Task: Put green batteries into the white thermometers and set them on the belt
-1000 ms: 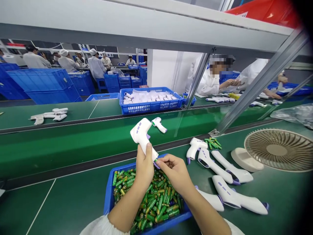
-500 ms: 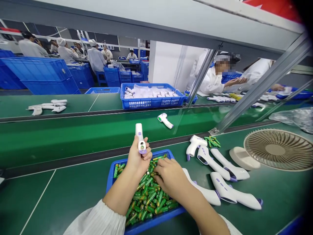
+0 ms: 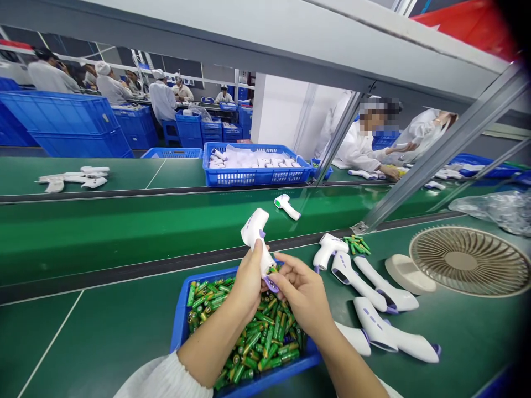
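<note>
Grasping the white gun-shaped device [image 3: 256, 228] above the blue battery bin [image 3: 178, 320] with my left hand [image 3: 249, 279], I have my right hand [image 3: 302, 290] at its open handle end, grip unclear; a slip could drop the green battery [image 3: 272, 270] or strain the purple flap [image 3: 271, 284].

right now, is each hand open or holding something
Left hand: closed, holding the white device.
Right hand: at its lower end; grip on the green battery unclear.

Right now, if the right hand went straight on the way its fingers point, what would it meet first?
The right hand would most likely meet the lower handle end of the white handheld device first; the left hand grips that device. Depth is hard to judge here.
</note>
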`<state>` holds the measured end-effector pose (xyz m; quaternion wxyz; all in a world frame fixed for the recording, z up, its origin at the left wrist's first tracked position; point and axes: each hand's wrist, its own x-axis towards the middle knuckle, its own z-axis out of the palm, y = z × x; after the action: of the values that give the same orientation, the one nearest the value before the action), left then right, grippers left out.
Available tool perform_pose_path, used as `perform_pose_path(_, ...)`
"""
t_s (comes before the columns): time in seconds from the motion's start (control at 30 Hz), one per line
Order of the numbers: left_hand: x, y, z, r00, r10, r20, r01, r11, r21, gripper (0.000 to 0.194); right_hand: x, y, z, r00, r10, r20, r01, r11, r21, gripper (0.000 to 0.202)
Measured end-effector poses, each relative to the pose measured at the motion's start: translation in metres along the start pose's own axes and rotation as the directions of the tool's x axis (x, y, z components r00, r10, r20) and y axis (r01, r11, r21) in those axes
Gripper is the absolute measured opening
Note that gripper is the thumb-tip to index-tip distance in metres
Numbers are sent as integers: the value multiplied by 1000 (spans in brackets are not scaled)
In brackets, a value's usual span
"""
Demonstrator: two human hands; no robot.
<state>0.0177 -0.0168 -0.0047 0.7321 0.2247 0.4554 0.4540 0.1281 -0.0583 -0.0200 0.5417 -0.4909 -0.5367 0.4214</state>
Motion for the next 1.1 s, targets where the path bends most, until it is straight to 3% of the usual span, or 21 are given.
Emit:
perform_pose_path(0.1, 4, -4, -2, 996, 84, -6, -83, 993, 79, 61, 4, 0, -3, 978, 204, 47, -210, 955, 208, 41)
perform_pose_path(0.23, 9, -11, -4, 982, 179, 52, -185, 971, 153, 64, 4, 2, -1, 975, 221, 3, -214, 938, 273, 40)
perform_pose_path(0.33, 5, -11, -2, 992, 67, 102, -79, 991, 112, 62, 0, 3, -1, 987, 78, -140, -51, 981, 189, 33)
perform_pose_path(0.4, 2, -7, -1, 993, -39, 109, 37, 999, 22, 58, -2, 1, -3, 971, -141, -192, 149, 988, 28, 30)
perform_pose_path(0.5, -1, -1, 0, 978, -167, 122, 183, 975, -125, 45, -3, -1, -7, 903, -430, -3, 421, 884, -204, 49)
perform_pose_path(0.6, -2, -1, 0, 966, -214, 145, 237, 957, -167, 41, -2, 0, -7, 863, -493, 116, 505, 824, -257, 45)
perform_pose_path(0.7, -4, -5, 2, 965, -196, 172, 217, 970, -111, 44, 1, 3, -6, 893, -447, 50, 447, 869, -212, 24)
perform_pose_path(0.83, -11, -11, 6, 988, -109, 113, 119, 990, -79, 49, 3, 7, -6, 956, -290, 39, 290, 957, 0, 13)
perform_pose_path(0.97, -16, -10, 9, 996, -45, 77, 52, 994, -99, 56, 2, 7, -8, 972, -224, 77, 214, 970, 119, 10)
perform_pose_path(1.1, -21, -11, 11, 994, 18, 109, -10, 997, -79, 57, -1, 8, -9, 972, -231, 43, 216, 951, 222, 12)
